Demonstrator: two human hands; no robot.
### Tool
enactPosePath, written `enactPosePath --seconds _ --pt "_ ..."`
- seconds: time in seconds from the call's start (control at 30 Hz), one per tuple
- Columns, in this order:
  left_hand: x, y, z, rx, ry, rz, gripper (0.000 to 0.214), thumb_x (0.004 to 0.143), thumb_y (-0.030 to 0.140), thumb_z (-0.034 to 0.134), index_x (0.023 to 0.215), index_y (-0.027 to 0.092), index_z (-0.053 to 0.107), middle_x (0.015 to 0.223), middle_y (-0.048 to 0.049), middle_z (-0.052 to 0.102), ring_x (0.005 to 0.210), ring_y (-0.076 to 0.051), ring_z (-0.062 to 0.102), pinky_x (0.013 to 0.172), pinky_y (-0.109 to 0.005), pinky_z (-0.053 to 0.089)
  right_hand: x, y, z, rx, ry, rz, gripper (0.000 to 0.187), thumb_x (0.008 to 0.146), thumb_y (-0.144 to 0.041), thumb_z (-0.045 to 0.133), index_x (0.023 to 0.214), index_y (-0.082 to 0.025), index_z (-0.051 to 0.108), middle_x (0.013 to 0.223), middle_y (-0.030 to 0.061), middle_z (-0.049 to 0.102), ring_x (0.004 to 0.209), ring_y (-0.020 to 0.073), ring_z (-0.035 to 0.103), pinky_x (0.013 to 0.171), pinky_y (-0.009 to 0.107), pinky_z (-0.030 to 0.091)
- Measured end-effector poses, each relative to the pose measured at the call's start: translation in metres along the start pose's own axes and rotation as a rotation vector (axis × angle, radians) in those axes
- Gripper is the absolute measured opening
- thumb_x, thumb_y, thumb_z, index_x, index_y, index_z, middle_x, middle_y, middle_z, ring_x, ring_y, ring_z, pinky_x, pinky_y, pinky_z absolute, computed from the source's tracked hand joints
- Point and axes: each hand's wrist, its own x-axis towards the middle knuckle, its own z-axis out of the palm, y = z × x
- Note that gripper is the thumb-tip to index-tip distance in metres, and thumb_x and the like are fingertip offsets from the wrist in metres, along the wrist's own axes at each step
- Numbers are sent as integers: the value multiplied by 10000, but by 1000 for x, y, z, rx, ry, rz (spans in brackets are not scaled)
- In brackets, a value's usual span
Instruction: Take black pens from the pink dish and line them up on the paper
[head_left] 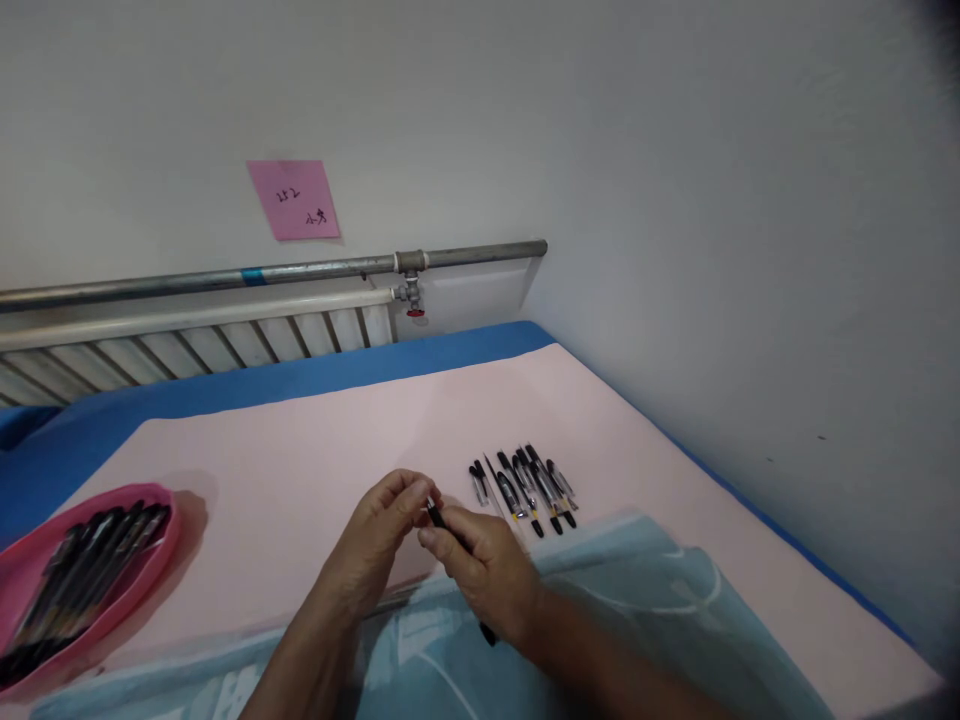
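Observation:
My left hand (382,535) and my right hand (484,570) meet over the pink table cover (300,470), both closed on one black pen (441,520). The right hand grips the pen's barrel, whose end sticks out below the palm. The left hand pinches the pen's upper tip. Just right of the hands lies a row of several black pens and pen parts (525,487). A pink tray (161,560) full of black pens (82,580) sits at the left edge.
A light blue patterned cloth (637,620) covers my lap at the table's near edge. Blue padding (225,390) borders the pink cover. A radiator (187,340) and metal pipe (300,270) run along the wall, with a pink note (294,198) above.

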Motion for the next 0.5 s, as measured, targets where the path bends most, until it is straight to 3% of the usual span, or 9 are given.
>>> enactPosePath --seconds 0.13,0.3,0.5 --pt "-1 -1 -1 33 -28 -2 108 705 249 663 731 146 643 709 2 578 671 -93 493 632 -201 378 -1 0 1 -13 16 4 257 842 -329 451 639 -172 468 622 -34 421 618 95 406 573 208 334" --pt "-2 2 1 -59 -77 -101 244 758 312 602 947 165 653 927 -68 620 939 -175 517 807 -268 384 -1 0 0 -2 19 -26 233 855 -317 434 673 -177 470 635 -33 445 620 97 417 589 215 339" --pt "1 -1 -1 37 39 19 121 697 259 669 698 149 620 729 -3 581 702 -108 498 671 -222 381 -1 2 0 -25 25 -5 260 845 -335 447 637 -179 450 612 -42 411 595 90 398 565 207 326"
